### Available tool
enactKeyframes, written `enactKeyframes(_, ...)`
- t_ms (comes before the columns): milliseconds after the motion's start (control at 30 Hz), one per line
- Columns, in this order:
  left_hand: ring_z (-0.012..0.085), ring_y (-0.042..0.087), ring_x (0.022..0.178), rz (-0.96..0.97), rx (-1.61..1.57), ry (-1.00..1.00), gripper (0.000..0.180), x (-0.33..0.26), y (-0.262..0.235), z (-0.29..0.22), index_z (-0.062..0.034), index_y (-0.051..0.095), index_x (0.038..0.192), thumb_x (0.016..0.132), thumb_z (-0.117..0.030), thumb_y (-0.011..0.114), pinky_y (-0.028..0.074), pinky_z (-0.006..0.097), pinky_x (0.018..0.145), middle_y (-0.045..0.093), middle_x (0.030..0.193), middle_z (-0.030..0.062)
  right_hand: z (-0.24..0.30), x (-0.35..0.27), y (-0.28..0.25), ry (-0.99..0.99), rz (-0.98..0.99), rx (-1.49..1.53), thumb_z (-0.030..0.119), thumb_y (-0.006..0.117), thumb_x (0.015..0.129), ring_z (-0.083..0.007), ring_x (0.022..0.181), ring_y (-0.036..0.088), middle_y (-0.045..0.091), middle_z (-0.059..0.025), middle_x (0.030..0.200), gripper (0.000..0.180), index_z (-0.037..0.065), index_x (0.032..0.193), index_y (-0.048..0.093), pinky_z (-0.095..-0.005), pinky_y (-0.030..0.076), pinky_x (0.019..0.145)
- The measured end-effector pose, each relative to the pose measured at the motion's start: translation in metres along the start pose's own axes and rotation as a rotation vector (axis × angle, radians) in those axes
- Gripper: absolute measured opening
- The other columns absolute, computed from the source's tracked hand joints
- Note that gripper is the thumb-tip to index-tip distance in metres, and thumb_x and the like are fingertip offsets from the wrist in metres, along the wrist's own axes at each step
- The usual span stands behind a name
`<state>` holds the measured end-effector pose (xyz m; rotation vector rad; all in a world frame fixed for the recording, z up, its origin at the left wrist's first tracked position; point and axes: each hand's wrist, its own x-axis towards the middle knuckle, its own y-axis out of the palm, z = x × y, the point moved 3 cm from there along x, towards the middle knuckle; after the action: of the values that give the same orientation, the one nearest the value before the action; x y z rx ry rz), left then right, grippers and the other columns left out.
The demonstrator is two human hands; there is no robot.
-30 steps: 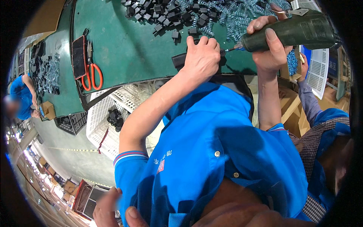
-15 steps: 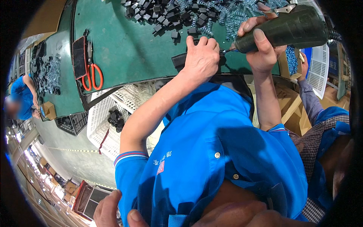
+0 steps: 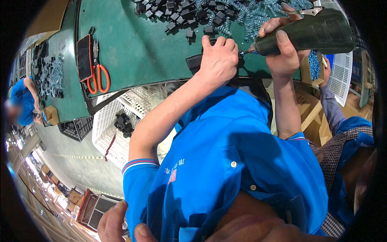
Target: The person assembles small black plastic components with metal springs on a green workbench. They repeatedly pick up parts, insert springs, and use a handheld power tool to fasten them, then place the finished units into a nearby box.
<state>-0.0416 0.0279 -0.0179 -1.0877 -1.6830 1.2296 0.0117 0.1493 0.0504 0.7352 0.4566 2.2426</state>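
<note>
My left hand (image 3: 219, 60) is closed over a black plastic part (image 3: 194, 61), pressing it down near the table's front edge. One end of the part sticks out to the left of the hand; the rest is hidden under the fingers. In my right hand (image 3: 284, 52) is a dark green power screwdriver (image 3: 312, 34), lying nearly level. Its tip (image 3: 246, 51) points left and reaches the part beside my left fingers; the exact contact is hidden. Beyond my hands lie loose small black blocks (image 3: 177, 18) and a heap of bluish metal springs (image 3: 254, 20).
Orange-handled scissors (image 3: 98, 78) lie beside a dark phone-like slab (image 3: 84, 58) on the green table (image 3: 129, 60). Below its edge stands a white crate (image 3: 105, 129) with black parts. At right, a co-worker's hand (image 3: 325, 72) is by a carton of blue pieces (image 3: 313, 66).
</note>
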Motion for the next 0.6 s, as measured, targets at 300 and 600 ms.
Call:
enactKeyframes(300, 0.0242, 0.055, 0.1, 0.001, 0.017, 0.0, 0.028, 0.001, 0.0, 0.0, -0.0076, 0.064, 0.098, 0.075, -0.024, 0.07, 0.038, 0.057, 0.088, 0.057, 0.095, 0.0041, -0.004, 0.003, -0.001, -0.041, 0.094, -0.082, 0.008, 0.067, 0.081, -0.0263, 0.084, 0.061, 0.059, -0.0129, 0.099, 0.053, 0.003, 0.13, 0.048, -0.0406, 0.052, 0.072)
enactKeyframes(600, 0.0229, 0.055, 0.101, 0.015, -0.005, -0.017, 0.03, 0.001, -0.001, -0.001, -0.008, 0.065, 0.102, 0.077, -0.025, 0.07, 0.037, 0.056, 0.087, 0.057, 0.096, 0.003, -0.006, -0.008, -0.006, 0.012, 0.279, -0.219, 0.004, 0.056, 0.082, -0.0231, 0.082, 0.058, 0.058, -0.0143, 0.093, 0.056, -0.007, 0.134, 0.037, -0.0385, 0.05, 0.078)
